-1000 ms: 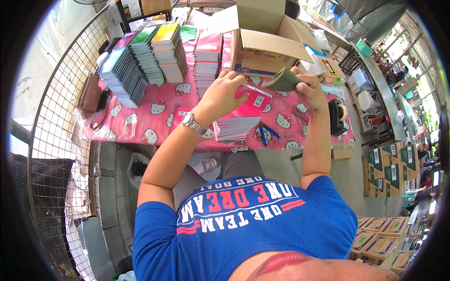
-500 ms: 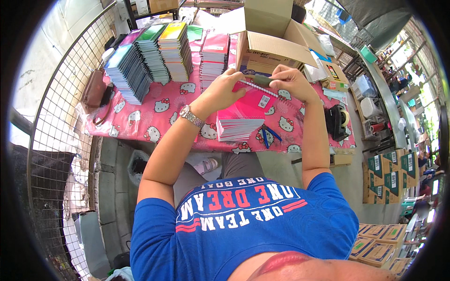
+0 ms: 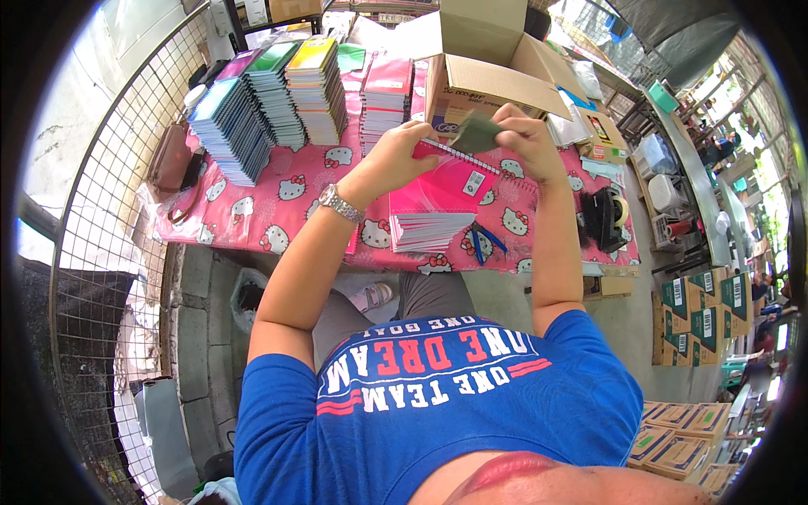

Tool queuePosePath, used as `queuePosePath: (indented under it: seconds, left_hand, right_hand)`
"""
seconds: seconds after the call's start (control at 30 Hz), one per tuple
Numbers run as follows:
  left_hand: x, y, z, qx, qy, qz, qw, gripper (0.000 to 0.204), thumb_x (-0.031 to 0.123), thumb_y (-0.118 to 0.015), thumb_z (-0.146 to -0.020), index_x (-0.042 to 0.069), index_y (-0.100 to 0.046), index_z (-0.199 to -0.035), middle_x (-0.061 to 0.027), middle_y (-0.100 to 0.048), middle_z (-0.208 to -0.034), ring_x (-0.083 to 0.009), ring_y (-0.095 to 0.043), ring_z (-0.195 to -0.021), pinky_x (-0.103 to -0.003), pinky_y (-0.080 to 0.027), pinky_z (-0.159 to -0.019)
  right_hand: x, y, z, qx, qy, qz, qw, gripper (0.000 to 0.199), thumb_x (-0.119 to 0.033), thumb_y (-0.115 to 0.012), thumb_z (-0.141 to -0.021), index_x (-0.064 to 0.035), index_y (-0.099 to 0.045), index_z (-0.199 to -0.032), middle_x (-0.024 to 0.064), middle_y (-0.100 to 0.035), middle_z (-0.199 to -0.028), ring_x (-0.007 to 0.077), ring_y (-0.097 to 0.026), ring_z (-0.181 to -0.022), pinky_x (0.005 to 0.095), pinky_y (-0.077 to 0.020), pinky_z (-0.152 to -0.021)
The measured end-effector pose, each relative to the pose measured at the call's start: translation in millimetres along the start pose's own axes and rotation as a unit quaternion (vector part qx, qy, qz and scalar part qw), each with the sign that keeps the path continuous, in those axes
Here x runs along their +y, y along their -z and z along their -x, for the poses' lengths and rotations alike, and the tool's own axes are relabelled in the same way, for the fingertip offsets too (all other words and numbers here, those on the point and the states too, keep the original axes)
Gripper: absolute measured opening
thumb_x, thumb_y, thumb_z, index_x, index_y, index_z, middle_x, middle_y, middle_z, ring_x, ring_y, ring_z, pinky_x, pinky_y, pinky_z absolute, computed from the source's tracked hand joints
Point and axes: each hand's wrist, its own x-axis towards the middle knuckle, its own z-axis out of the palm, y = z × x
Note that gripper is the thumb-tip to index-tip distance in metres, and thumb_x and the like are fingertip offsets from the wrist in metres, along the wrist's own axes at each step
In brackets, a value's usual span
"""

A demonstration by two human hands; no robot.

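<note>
A pink-covered notebook (image 3: 442,187) lies in front of me on top of a stack of white-paged notebooks (image 3: 429,234), its coil edge facing away. My left hand (image 3: 400,160) is closed on the notebook's far left corner, at the end of the coil binding (image 3: 467,156). Pinched in my right hand (image 3: 530,147) is a dark green flat piece (image 3: 476,135), bent and slightly blurred, held just above the coil. Whether it is cloth or card I cannot tell. Blue-handled pliers (image 3: 483,244) rest on the table right of the stack.
Tall stacks of spiral notebooks (image 3: 316,105) stand at the back left, with red ones (image 3: 385,109) in the middle. An open cardboard box (image 3: 497,80) sits behind my hands. To the right is a black tape dispenser (image 3: 603,220); at the left edge, a brown bag (image 3: 168,158).
My right hand has moved slightly up and right. The green piece has turned and shows more of its flat face. My left hand has stayed at the notebook's corner.
</note>
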Motion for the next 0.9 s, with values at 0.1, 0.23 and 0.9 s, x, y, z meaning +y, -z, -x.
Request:
queuePosePath:
  seconds: [0.1,0.23,0.9]
  left_hand:
    - [1.7,3.5,-1.4,-0.003,0.002,0.021,1.000,0.033,0.014,-0.074,-0.082,0.001,-0.061,-0.109,-0.0135,-0.061,-0.093,-0.0222,-0.056,-0.073,-0.034,-0.047,-0.068]
    - [-4.8,2.6,2.2,-0.008,0.017,0.051,0.999,0.033,0.015,-0.074,-0.083,0.001,-0.061,-0.109,-0.0119,-0.062,-0.093,-0.0185,-0.055,-0.074,-0.033,-0.047,-0.068]
    - [2.5,-37.7,26.9,0.178,0.160,0.176,0.955,0.022,0.014,-0.068,-0.095,-0.003,-0.066,-0.110,-0.0004,-0.059,-0.073,-0.0046,-0.057,-0.062,-0.024,-0.055,-0.053]
  right_hand:
    - [0.9,0.5,-2.2,-0.010,0.081,-0.168,0.982,0.019,-0.015,-0.078,-0.082,0.0020,-0.074,-0.090,0.0014,-0.060,-0.087,0.0100,-0.054,-0.081,0.0260,-0.0432,-0.072]
    - [-3.2,1.0,-3.5,-0.027,0.084,-0.093,0.992,0.020,-0.015,-0.078,-0.081,0.0026,-0.073,-0.090,0.0022,-0.061,-0.093,0.0115,-0.055,-0.084,0.0278,-0.0440,-0.073]
    - [146.7,-116.8,200.7,0.132,-0.367,0.211,0.896,0.061,-0.023,-0.067,-0.089,0.0001,-0.047,-0.142,0.0216,-0.050,-0.140,0.0335,-0.053,-0.125,0.0379,-0.0407,-0.105]
